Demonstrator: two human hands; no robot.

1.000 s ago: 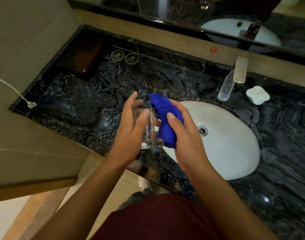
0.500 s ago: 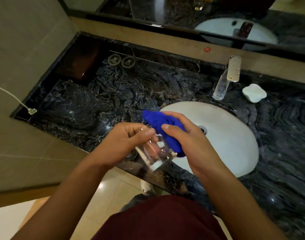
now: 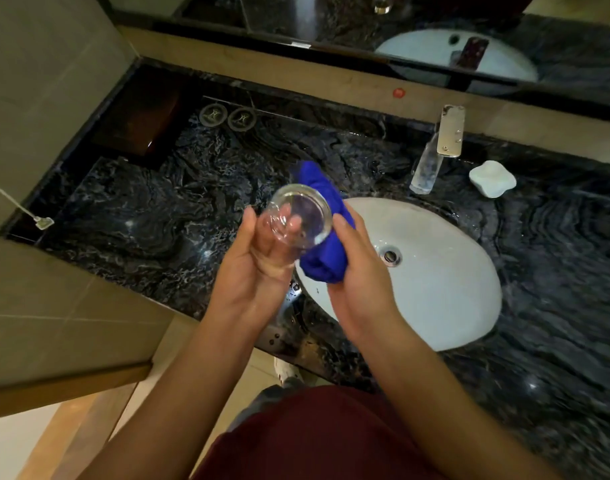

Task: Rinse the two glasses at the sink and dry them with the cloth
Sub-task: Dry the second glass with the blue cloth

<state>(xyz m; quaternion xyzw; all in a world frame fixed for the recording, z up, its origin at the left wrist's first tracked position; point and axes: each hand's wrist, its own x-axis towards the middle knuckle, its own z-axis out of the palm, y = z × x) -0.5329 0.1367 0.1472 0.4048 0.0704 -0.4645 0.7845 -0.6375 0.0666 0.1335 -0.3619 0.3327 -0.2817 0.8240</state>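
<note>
**Drying a glass over the basin's edge**

The left hand (image 3: 262, 261) wraps its fingers (image 3: 248, 230) around a clear round drinking glass (image 3: 298, 220), tilted so one round end faces the camera, probably for inspection. The right hand (image 3: 359, 282) is closed on a bunched blue cloth (image 3: 326, 237), pressed against the glass's side to wipe it. Both hover above the dark marbled table (image 3: 158, 220), just beside the white oval sink (image 3: 435, 271). A second glass is not visible.

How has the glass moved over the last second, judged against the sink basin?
Yes. The glass in the left hand has tipped over from upright, and one round end now faces the camera; it stays at the basin's left edge, against the cloth.
</note>
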